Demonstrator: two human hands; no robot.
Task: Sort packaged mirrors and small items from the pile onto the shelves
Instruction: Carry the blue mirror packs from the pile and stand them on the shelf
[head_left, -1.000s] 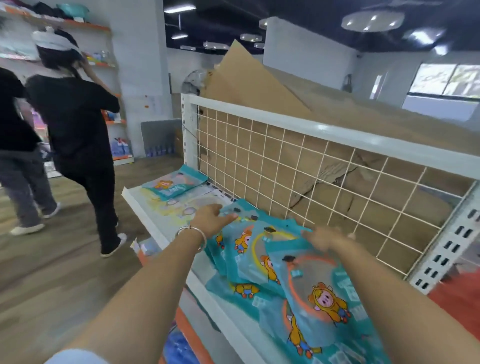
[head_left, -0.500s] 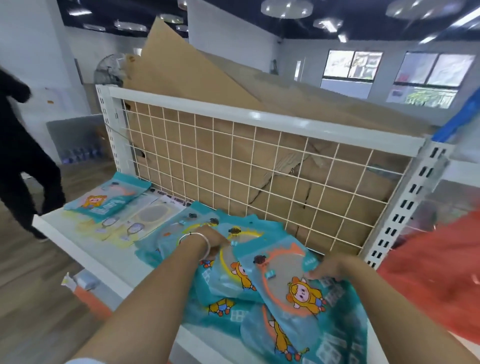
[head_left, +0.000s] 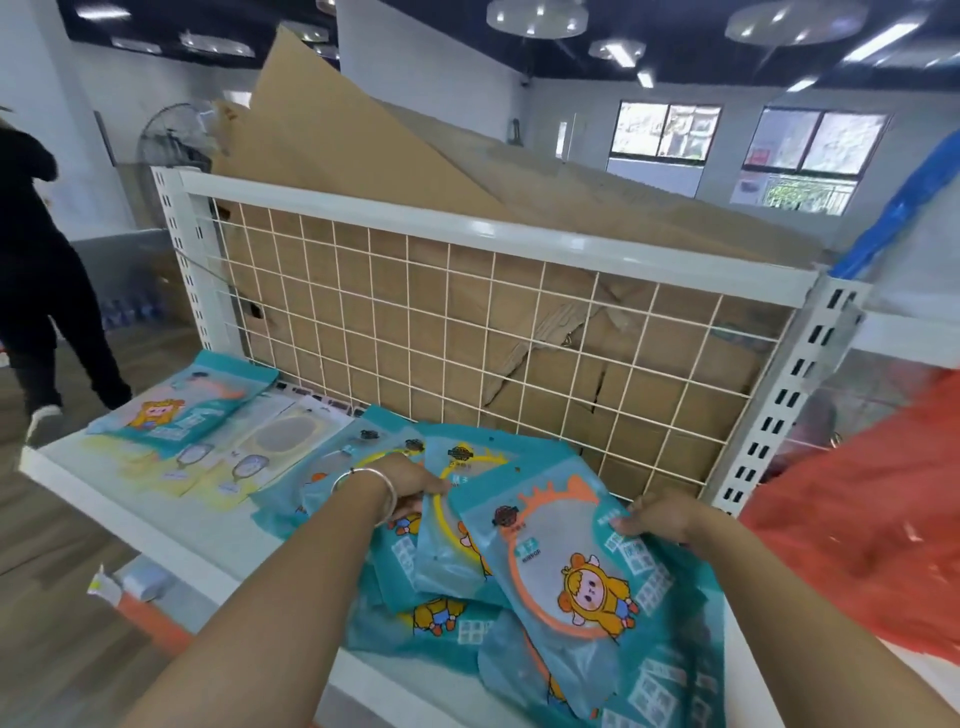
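A pile of teal packaged mirrors lies on the white shelf in front of me. My left hand, with a silver bangle on the wrist, grips the edge of a yellow-rimmed mirror pack in the middle of the pile. My right hand pinches the right edge of the top pack, an orange-rimmed mirror with a cartoon figure. One more teal pack lies apart at the shelf's far left, beside pale yellow mirror packs.
A white wire grid panel backs the shelf, with brown cardboard stacked behind it. A red plastic bag bulges at the right. A person in black walks on the wooden floor at the left.
The view has swung right, so the walking person slid to the left edge. Both hands drew back from the grid onto the pile and now hold two packs.
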